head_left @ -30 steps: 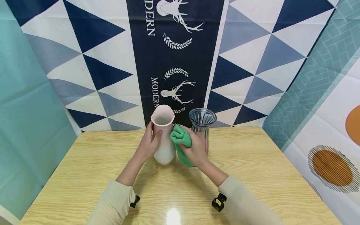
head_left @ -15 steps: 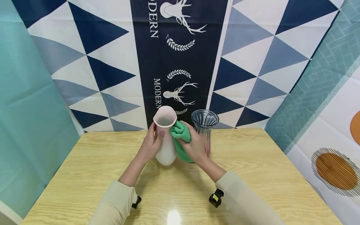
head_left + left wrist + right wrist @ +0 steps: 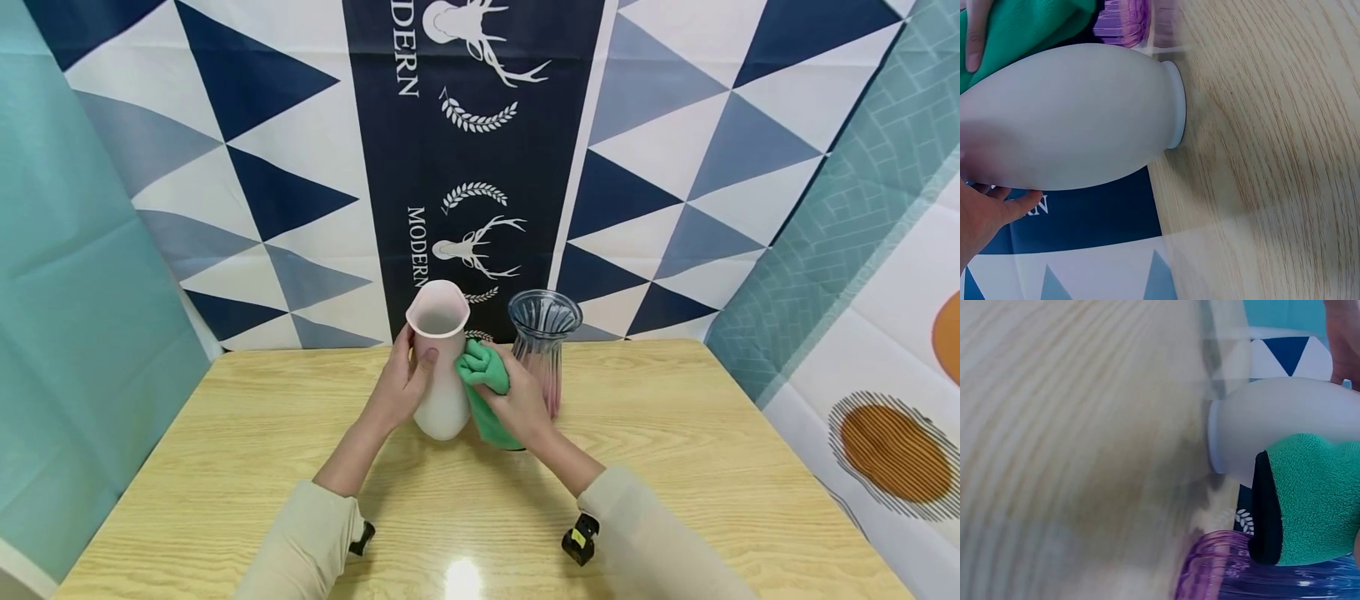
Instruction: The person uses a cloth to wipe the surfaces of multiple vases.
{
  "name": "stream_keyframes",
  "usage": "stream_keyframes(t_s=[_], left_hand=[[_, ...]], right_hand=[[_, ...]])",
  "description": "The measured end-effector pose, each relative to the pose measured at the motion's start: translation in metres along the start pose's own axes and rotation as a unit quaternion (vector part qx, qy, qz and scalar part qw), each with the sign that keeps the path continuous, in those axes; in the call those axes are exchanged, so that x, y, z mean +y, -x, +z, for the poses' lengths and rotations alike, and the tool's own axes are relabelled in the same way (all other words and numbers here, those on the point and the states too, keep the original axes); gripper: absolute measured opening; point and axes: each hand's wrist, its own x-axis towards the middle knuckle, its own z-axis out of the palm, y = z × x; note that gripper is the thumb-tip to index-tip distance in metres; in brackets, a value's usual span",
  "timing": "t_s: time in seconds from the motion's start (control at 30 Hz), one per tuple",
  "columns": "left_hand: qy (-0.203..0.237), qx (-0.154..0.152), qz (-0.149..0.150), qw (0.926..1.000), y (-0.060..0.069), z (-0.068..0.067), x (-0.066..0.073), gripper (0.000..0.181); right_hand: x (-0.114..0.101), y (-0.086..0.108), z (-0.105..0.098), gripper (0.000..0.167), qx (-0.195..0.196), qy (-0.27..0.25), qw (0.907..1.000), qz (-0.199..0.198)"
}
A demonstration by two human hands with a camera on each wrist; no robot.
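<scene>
Left hand [image 3: 397, 387]: grip round white vase [image 3: 442, 392], head view centre; foot ring [image 3: 1176, 103] (wrist views only). Right hand [image 3: 522, 400]: grip on bunched green cloth [image 3: 483, 367]. Ribbed glass vase [image 3: 552, 358], right of centre; blue rim [image 3: 546, 335], head view only. Backdrop [image 3: 480, 162], behind: lettered "MODERN".

White vase [image 3: 442, 407]: smooth, matt. Green cloth [image 3: 1313, 500]: fuzzy, rough. Ribbed vase [image 3: 550, 367]: glossy, glass-like. Tabletop [image 3: 660, 450]: wood-grained, glossy.
</scene>
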Motion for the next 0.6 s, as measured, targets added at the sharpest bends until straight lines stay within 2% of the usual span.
stream_keyframes(t_s=[0.23, 0.4, 0.57, 0.6], left_hand=[[-0.002, 0.002, -0.003, 1.0, 0.001, -0.001, 0.0, 0.068], [0.007, 0.005, 0.007, 0.9999, -0.001, -0.001, 0.001, 0.073], [0.006, 0.014, -0.001, 0.9999, -0.002, 0.001, 0.002, 0.082], [0.009, 0.012, -0.004, 0.9999, -0.001, 0.001, 0.006, 0.083]], right_hand=[[0.005, 0.015, 0.002, 0.053, -0.029, 0.017, 0.9986, 0.042], [0.009, 0.023, 0.002, 0.054, -0.047, 0.028, 0.9971, 0.054], [0.012, 0.029, 0.0, 0.053, -0.078, 0.043, 0.9942, 0.061], [0.013, 0.03, -0.001, 0.052, -0.084, 0.046, 0.9935, 0.061]])
